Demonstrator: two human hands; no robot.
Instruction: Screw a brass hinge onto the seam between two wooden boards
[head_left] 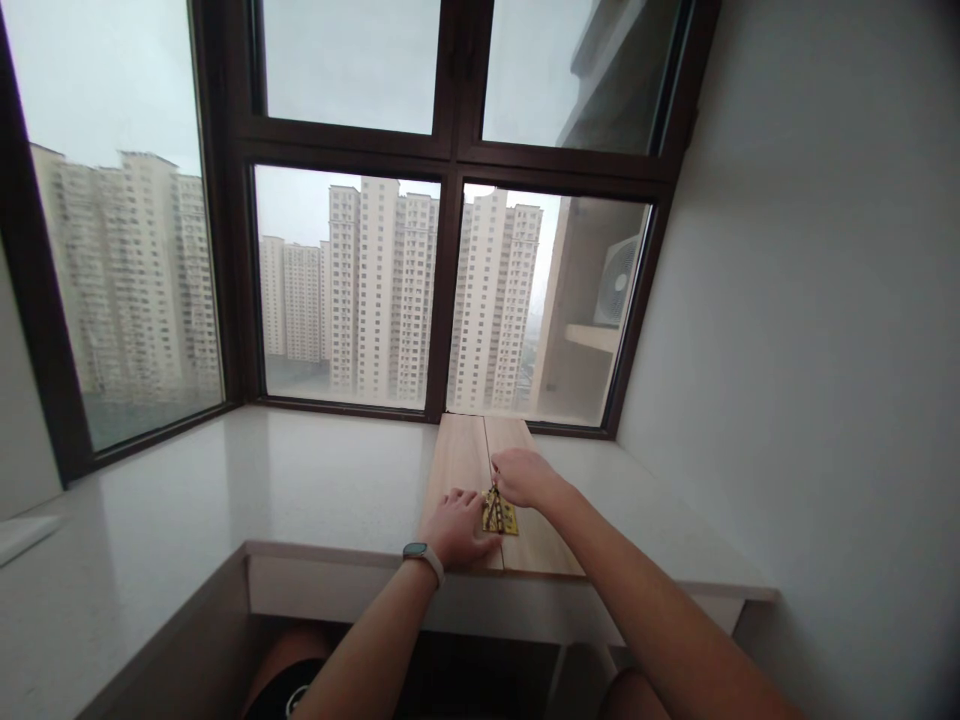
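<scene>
Two pale wooden boards (459,452) lie side by side on the white sill, with a narrow seam between them. A brass-coloured hinge (500,514) with dark markings sits across that seam. My left hand (455,528) rests on the left board, fingers spread, its index finger and thumb near or touching the hinge's left and lower edges. Closed in a pinch, my right hand (525,478) is just above the hinge's far end. Whatever is between its fingertips is too small and covered to make out.
The white sill (322,500) stretches left and right of the boards, its front edge near my forearms. Behind it stand dark-framed windows (444,300) with tall buildings outside. A white wall (810,330) rises on the right. My legs are below the sill.
</scene>
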